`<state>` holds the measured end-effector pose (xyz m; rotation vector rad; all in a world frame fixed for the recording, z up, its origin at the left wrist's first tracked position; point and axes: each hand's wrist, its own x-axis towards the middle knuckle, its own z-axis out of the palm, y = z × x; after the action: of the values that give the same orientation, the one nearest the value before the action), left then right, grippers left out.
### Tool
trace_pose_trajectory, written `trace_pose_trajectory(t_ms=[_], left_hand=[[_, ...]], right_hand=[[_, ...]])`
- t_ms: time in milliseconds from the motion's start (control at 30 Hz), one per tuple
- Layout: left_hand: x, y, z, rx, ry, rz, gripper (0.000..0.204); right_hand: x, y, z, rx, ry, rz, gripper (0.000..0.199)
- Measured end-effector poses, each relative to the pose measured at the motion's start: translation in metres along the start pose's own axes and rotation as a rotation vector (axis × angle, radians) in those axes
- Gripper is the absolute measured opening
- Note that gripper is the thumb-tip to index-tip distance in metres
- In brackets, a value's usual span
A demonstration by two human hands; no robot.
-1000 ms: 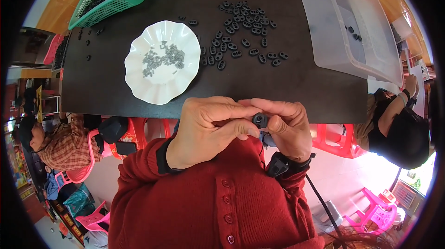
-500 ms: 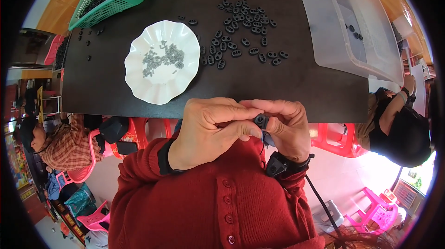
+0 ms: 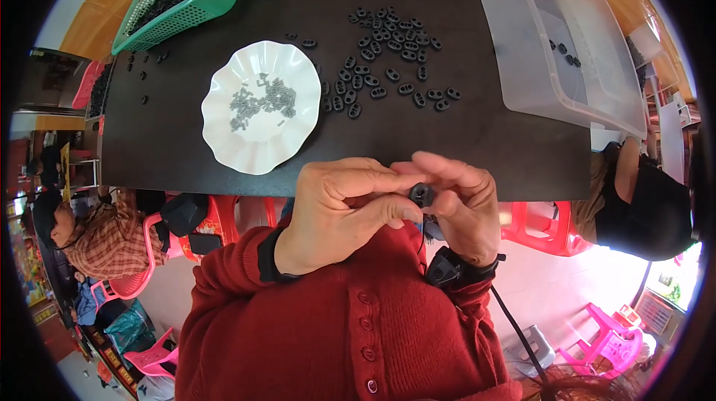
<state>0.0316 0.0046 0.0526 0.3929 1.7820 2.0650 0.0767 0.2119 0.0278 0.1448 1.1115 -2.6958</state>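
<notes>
Just past the table's front edge, a small black two-hole cord lock (image 3: 421,194) is pinched between my hands. My left hand (image 3: 339,211) is closed, its thumb and fingertips on the left side of the cord lock. Against the other side presses the thumb of my right hand (image 3: 468,211), with its index finger raised and curved above. The fingers partly cover the piece. Ahead on the table lie several loose black cord locks (image 3: 391,74). A white wavy-rimmed plate (image 3: 224,143) to the left carries a heap of tiny grey metal pieces that look like springs.
A green perforated basket (image 3: 216,0) with small black parts stands far left, with a few black bits near it. At right is a translucent plastic bin (image 3: 522,84) with a few black pieces inside. People sit at both sides. A black cable (image 3: 514,323) hangs from my right wrist.
My right index finger has lifted a little off the cord lock, and the piece has turned slightly between my fingers. The whole view has shifted slightly.
</notes>
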Motion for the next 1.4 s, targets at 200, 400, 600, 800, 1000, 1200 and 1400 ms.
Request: trace_pose_trajectory(t_ms=[200, 400, 600, 800, 1000, 1200, 1400], left_hand=[[0.004, 0.003, -0.003, -0.020, 0.014, 0.027, 0.029], [0.009, 0.013, 0.000, 0.013, -0.056, -0.039, 0.030], [0.011, 0.009, -0.014, -0.061, 0.028, -0.051, 0.030], [-0.011, 0.013, -0.082, -0.277, 0.227, -0.207, 0.031], [-0.042, 0.014, -0.144, 0.784, 0.208, -0.008, 0.029], [-0.067, 0.025, -0.180, 0.448, 0.202, -0.189, 0.035], [-0.082, 0.030, -0.218, 0.482, 0.087, -0.006, 0.032]], right_hand=[[-0.010, -0.012, 0.002, -0.185, 0.090, -0.080, 0.039], [-0.012, -0.024, 0.020, -0.422, 0.231, -0.085, 0.021], [-0.007, -0.049, 0.032, -0.957, 0.684, -0.585, 0.018], [0.039, -0.111, 0.012, -1.506, 1.118, -0.829, 0.021], [0.067, -0.070, 0.058, -1.422, 0.947, -0.868, 0.018], [0.118, 0.002, 0.112, -1.672, 0.204, -0.245, 0.018], [0.169, 0.061, 0.114, -1.869, 0.188, -0.238, 0.017]])
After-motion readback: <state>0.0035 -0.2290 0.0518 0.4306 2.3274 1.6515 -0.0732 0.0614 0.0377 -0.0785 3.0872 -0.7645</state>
